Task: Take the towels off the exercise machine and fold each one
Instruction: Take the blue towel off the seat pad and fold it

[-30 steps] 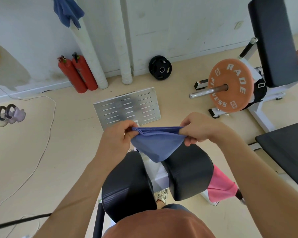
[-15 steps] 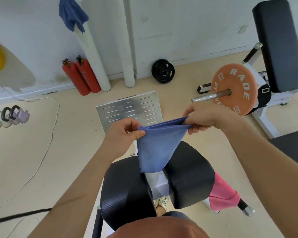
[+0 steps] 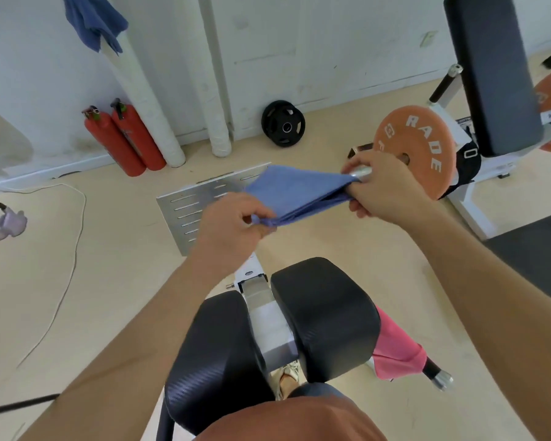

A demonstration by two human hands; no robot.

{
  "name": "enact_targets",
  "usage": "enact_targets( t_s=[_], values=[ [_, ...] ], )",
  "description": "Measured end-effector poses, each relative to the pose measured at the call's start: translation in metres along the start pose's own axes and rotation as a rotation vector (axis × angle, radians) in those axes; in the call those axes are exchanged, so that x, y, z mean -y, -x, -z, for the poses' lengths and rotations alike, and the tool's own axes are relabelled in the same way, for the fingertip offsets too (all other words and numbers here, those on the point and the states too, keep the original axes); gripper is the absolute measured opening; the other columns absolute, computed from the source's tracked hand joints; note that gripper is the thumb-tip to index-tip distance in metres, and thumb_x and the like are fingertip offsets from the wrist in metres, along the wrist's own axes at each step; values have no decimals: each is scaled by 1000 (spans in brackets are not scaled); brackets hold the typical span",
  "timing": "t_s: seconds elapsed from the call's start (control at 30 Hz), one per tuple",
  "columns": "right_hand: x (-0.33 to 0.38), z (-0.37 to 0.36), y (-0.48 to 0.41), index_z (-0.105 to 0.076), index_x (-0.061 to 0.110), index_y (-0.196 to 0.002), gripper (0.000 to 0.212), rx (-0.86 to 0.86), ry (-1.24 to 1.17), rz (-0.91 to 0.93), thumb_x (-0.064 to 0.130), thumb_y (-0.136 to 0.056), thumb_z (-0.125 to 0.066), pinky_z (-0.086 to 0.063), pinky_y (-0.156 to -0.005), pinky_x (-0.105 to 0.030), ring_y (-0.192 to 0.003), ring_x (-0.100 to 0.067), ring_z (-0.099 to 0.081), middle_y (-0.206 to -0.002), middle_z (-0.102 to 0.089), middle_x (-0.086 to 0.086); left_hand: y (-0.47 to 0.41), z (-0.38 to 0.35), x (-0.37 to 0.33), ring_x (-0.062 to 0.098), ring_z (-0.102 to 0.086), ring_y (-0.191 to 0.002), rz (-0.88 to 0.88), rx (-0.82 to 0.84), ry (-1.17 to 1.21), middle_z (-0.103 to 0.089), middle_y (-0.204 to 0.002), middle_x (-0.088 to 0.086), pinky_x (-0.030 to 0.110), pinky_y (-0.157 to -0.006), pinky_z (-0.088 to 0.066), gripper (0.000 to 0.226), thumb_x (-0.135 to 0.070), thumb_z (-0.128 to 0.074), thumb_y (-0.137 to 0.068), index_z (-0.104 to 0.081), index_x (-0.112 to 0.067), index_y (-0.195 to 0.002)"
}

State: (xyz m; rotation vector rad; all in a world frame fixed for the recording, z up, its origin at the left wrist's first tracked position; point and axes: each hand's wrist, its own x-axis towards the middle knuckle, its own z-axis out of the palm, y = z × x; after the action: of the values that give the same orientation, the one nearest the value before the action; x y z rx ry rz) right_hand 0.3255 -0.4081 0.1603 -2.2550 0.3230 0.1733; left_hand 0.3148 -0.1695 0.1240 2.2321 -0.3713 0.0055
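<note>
1. Left hand [image 3: 233,224]: fingers pinched on the blue towel's [image 3: 296,189] near corner.
2. Towel: held in the air above the black pads [image 3: 325,313], already doubled (layers show).
3. Right hand [image 3: 382,189]: clamped on the far end.
4. Judgement: folding is under way; next, the ends must meet squarely. The pink towel [image 3: 395,348] hangs on the machine, not yet taken.

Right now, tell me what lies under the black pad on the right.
A pink towel shows beneath the pad, draped over a bar with a silver tip. The pad covers the towel's upper part.
</note>
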Motion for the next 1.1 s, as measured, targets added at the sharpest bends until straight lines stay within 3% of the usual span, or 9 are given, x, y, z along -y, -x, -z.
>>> enact_targets(
  t_s=[0.17,0.27,0.37,0.47,0.6,0.77,0.87,0.97,1.1],
  values=[
    [-117,-48,67,-56,24,-95,30,-29,123,-211,2,-77,-48,-56,-60,-43,-55,-27,-62,-60,-66,-10,70,-82,26,2,-48,-68,77,361,-62,-54,-70,-15,18,-66,-34,12,-11,-74,-71,-65,-19,-71],
    [-176,-79,124,-58,23,-98,24,-60,292,-356,8,-83,-47,-53,-65,-42,-68,-29,-60,-74,-68,-8,113,-126,32,12,-54,-75,80,556,-55,-57,-78,-8,23,-67,-37,6,-15,-70,-76,-64,-16,-77],
    [-207,-92,166,-56,18,-98,21,-104,300,-458,6,-85,-44,-50,-64,-39,-70,-32,-57,-75,-64,-7,144,-156,30,15,-54,-79,27,678,-60,-57,-83,-5,26,-70,-41,4,-18,-66,-81,-62,-16,-79],
    [-222,-93,181,-52,16,-94,18,-112,344,-440,5,-83,-43,-47,-62,-39,-68,-30,-55,-74,-62,-5,162,-170,28,13,-50,-78,14,712,-66,-50,-80,-9,25,-67,-38,6,-15,-63,-81,-59,-18,-78],
    [-237,-93,191,-37,18,-84,16,-38,456,-370,6,-82,-47,-31,-55,-34,-59,-29,-46,-69,-51,0,181,-183,27,15,-50,-76,44,738,-128,-50,-82,-9,30,-66,-42,10,-15,-59,-80,-53,-22,-77],
    [-267,-92,202,-38,17,-84,12,81,563,-261,15,-88,-49,-37,-56,-31,-64,-24,-42,-71,-47,6,195,-199,23,19,-52,-84,-17,813,-308,-52,-93,-4,31,-67,-39,7,-18,-56,-85,-51,-22,-85],
    [-288,-93,205,-47,22,-97,15,236,609,-173,34,-90,-52,-47,-63,-33,-77,-23,-60,-89,-61,8,204,-206,20,21,-54,-95,52,841,-397,-55,-101,-2,32,-72,-42,12,-15,-52,-86,-58,-21,-94],
    [-298,-81,195,-51,25,-117,32,417,763,-72,41,-89,-52,-46,-70,-32,-97,-20,-63,-114,-58,8,200,-208,18,14,-56,-98,219,716,-233,-62,-105,-6,30,-86,-45,23,-13,-50,-90,-66,-24,-101],
    [-272,-59,149,-60,16,-96,40,318,665,65,41,-84,-31,-44,-61,-36,-83,-33,-64,-96,-60,-3,155,-196,19,9,-63,-82,535,243,146,-68,-87,-10,28,-84,-52,22,-9,-57,-90,-68,-28,-86]
  ],
)
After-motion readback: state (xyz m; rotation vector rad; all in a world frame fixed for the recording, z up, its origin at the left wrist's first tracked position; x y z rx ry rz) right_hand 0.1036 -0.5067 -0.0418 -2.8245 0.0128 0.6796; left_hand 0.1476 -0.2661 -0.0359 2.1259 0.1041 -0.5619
